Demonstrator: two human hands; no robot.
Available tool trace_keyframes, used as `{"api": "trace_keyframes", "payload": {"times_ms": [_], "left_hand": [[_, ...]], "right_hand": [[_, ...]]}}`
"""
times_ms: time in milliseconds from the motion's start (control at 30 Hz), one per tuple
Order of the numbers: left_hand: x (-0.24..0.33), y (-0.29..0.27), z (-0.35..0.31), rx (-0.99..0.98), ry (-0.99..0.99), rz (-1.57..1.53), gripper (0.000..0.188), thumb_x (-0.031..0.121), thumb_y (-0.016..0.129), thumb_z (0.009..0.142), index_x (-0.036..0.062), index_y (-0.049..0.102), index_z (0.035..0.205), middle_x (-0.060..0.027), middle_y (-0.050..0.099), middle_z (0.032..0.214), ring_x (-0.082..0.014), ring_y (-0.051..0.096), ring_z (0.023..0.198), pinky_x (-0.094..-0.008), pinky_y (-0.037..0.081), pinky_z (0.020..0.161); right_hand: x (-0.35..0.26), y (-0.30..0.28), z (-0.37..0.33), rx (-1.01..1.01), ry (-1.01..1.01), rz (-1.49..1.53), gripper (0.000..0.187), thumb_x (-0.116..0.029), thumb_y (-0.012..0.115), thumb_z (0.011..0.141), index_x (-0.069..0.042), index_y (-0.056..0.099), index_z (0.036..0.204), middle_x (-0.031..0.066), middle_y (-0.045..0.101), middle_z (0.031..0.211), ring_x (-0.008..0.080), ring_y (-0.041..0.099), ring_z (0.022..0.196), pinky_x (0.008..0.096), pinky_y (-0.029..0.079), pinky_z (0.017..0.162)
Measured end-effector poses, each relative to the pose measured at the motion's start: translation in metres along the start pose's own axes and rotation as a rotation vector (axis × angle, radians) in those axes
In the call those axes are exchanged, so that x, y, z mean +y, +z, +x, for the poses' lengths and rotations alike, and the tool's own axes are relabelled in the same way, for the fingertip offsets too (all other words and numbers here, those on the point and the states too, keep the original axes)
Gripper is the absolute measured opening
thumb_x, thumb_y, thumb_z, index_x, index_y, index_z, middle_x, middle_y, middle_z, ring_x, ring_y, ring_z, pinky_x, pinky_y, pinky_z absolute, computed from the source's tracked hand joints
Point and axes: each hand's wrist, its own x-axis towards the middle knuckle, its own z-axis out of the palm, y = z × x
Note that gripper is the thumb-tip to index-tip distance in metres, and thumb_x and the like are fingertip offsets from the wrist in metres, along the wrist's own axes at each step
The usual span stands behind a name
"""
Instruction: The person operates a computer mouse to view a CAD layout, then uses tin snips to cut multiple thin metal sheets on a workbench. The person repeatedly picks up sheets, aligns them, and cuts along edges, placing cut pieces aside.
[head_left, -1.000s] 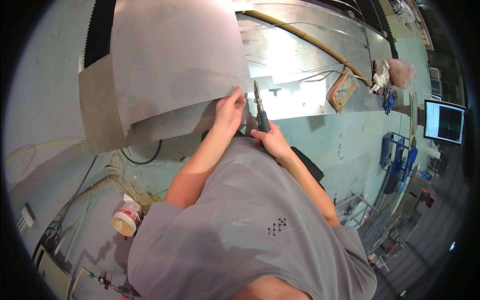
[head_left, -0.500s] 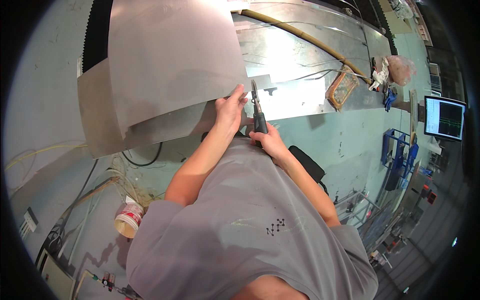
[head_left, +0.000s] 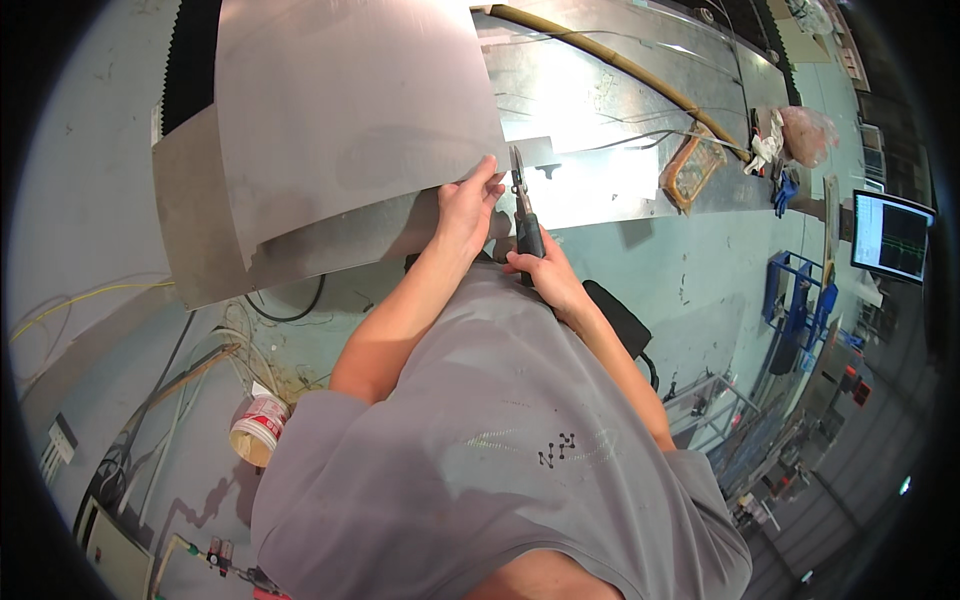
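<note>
A large grey metal sheet [head_left: 350, 110] lies in front of me, its near edge raised in a slight curve above the surface beneath. My left hand [head_left: 465, 215] is closed on the sheet's near right corner, the thumb on top and the other fingers partly hidden. Just to the right, my right hand [head_left: 550, 275] grips the black handles of a pair of metal snips [head_left: 529, 235]. The narrow blades point away from me, close beside the sheet's right edge. Whether they touch the metal I cannot tell.
Right of the sheet, a shiny metal tabletop [head_left: 600, 190] carries a bamboo pole [head_left: 610, 68], a taped rectangular frame [head_left: 692, 168] and blue-handled tools [head_left: 785, 190]. A monitor [head_left: 893, 236] stands far right. A white bucket [head_left: 260, 430] is on the floor at left.
Both hands, the snips and the sheet's corner have shifted slightly right in the picture, and the whole view has moved a little. Both grips look the same.
</note>
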Motion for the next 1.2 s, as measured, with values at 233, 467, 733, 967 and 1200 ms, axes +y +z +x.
{"api": "trace_keyframes", "payload": {"times_ms": [233,467,733,967,1200], "left_hand": [[0.002,0.0,0.0,-0.008,0.007,-0.023,0.015,0.01,0.077,0.097,0.0099,0.068,0.109,-0.0016,0.07,0.101,-0.0156,0.068,0.092,-0.0326,0.054,0.081],[0.004,-0.002,0.002,-0.016,0.003,-0.021,0.017,0.012,0.078,0.096,0.0082,0.068,0.11,-0.002,0.069,0.103,-0.0153,0.066,0.093,-0.0329,0.053,0.082],[0.007,-0.001,0.001,-0.012,-0.005,-0.032,0.017,0.01,0.079,0.095,0.0064,0.07,0.109,-0.0036,0.071,0.103,-0.0163,0.068,0.093,-0.0321,0.055,0.081],[0.01,0.002,-0.001,0.005,-0.013,-0.019,0.017,0.01,0.08,0.094,0.0054,0.071,0.108,-0.0037,0.072,0.102,-0.0162,0.068,0.093,-0.0318,0.055,0.081],[0.012,0.004,-0.005,0.017,-0.041,0.021,0.018,0.01,0.08,0.094,0.005,0.071,0.109,-0.0041,0.071,0.102,-0.0164,0.068,0.094,-0.0322,0.054,0.083]], "right_hand": [[0.008,0.0,0.009,-0.005,-0.034,0.022,0.055,-0.006,0.063,0.085,-0.002,0.055,0.139,0.0012,0.059,0.089,0.0119,0.054,0.076,0.0284,0.044,0.071],[0.003,-0.001,0.007,-0.036,-0.053,0.064,0.057,-0.004,0.06,0.08,0.0,0.06,0.137,0.0014,0.057,0.087,0.0113,0.051,0.071,0.0268,0.041,0.067],[0.006,0.001,0.01,0.005,-0.078,0.101,0.048,-0.002,0.061,0.081,0.0,0.064,0.13,0.0017,0.059,0.081,0.0105,0.051,0.065,0.0278,0.041,0.061],[0.01,0.005,0.013,0.082,-0.038,-0.002,0.038,-0.004,0.064,0.089,-0.004,0.066,0.126,0.0001,0.06,0.081,0.0104,0.054,0.064,0.0291,0.045,0.06],[-0.005,0.01,0.01,0.093,-0.04,0.052,0.051,-0.011,0.068,0.092,-0.006,0.057,0.141,0.0015,0.064,0.094,0.0116,0.06,0.083,0.0289,0.047,0.073]]}}
